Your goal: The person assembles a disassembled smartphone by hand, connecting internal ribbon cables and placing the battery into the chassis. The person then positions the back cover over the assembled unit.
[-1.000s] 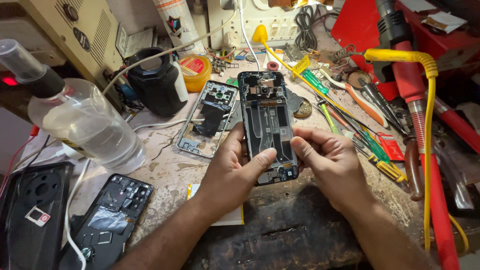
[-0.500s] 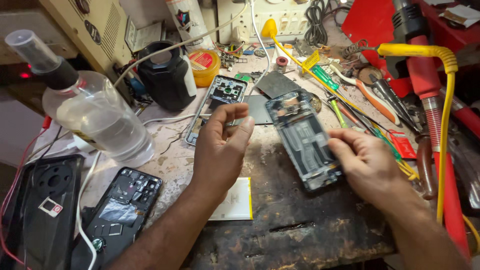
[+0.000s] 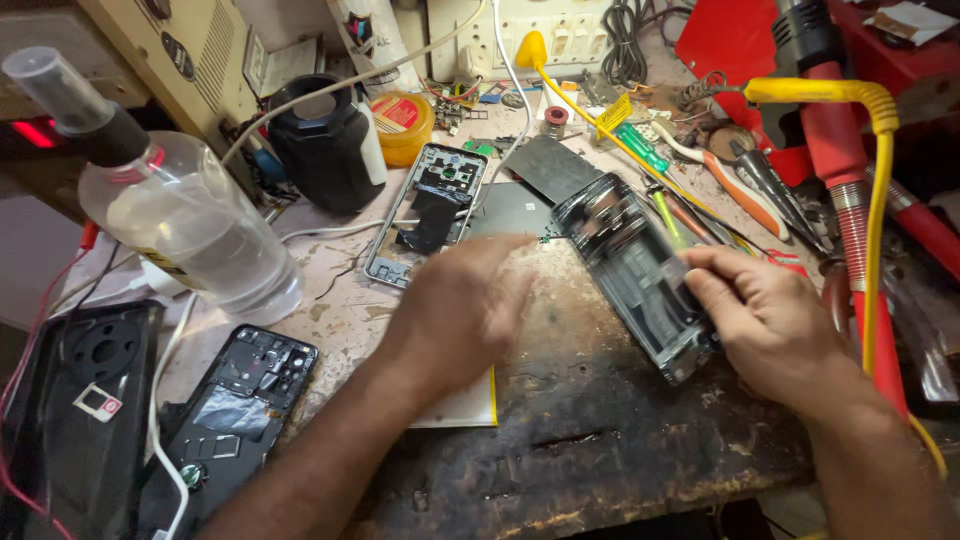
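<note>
— Where's your left hand [image 3: 465, 305]?
— Blurred, knuckles up, fingers curled loosely, left of the opened phone [image 3: 640, 275].
— And your right hand [image 3: 770, 320]?
— At the phone's right edge, fingers pinching it.

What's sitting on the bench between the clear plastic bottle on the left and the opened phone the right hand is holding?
In the head view, between the clear bottle and the opened phone lie a grey phone frame and the blurred left hand.
</note>
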